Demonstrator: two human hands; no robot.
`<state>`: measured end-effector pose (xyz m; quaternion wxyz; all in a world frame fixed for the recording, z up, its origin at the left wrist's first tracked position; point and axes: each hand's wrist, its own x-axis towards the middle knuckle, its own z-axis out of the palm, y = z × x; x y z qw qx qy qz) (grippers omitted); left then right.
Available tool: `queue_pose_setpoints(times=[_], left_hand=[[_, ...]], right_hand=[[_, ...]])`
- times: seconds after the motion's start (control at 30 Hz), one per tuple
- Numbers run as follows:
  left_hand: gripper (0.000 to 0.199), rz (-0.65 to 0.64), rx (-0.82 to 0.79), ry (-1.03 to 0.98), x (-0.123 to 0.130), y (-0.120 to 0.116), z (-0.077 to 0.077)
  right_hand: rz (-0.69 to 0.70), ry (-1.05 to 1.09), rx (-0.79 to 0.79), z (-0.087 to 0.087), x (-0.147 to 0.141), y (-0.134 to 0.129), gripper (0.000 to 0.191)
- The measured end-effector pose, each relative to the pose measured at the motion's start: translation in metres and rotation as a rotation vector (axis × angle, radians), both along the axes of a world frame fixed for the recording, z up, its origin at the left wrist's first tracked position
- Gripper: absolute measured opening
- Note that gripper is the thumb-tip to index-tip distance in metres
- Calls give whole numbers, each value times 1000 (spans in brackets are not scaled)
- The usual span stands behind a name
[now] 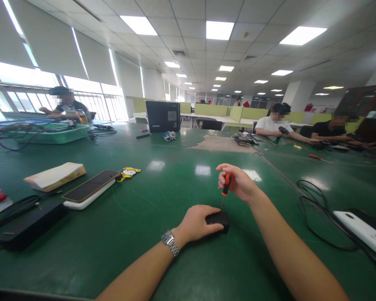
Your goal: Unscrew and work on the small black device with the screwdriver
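My left hand (196, 223), with a metal watch at its wrist, grips a small black box (225, 221) on the green table. Its thumb and fingers lie along two sides of the box and cover part of it. Above, my right hand (240, 182) is closed around the orange and black handle of a screwdriver (227, 186). The screwdriver stands nearly upright, tilted slightly, its thin shaft running down to the top of the box. I cannot make out what the tip touches.
To the left lie a phone (92, 186), a paper pad (56, 175), a long black adapter (31, 225) and a green basket (62, 134) of cables. On the right are a black cable (307, 209), a white device (363, 234) and another screwdriver (316, 157). Several people sit around the table.
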<state>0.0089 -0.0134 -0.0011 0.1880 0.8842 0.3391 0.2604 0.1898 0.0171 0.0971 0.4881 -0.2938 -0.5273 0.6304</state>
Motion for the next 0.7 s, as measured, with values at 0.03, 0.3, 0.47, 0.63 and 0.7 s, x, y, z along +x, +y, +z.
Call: queue_pose_setpoints(times=[0.03,0.3,0.47,0.63,0.7], left_hand=[[43,1,-1,-4,0,0,0],[44,-2,-12,-5,-1,-1,1],[44,2,-15,-17,-1,-1,1],[44,-6,-17,-21,0,-1,2],[43,-6,-14,-21,0,-1,1]], right_hand=[[-14,-11,-5,0,0,0,17],[-11,-68,48,1,-3,-3,20],[-162,-109,10,3,-6,-5,24],[-155,-74,20,3,-9,-4,22],[-143,-95,24,3,-9,-5,22]])
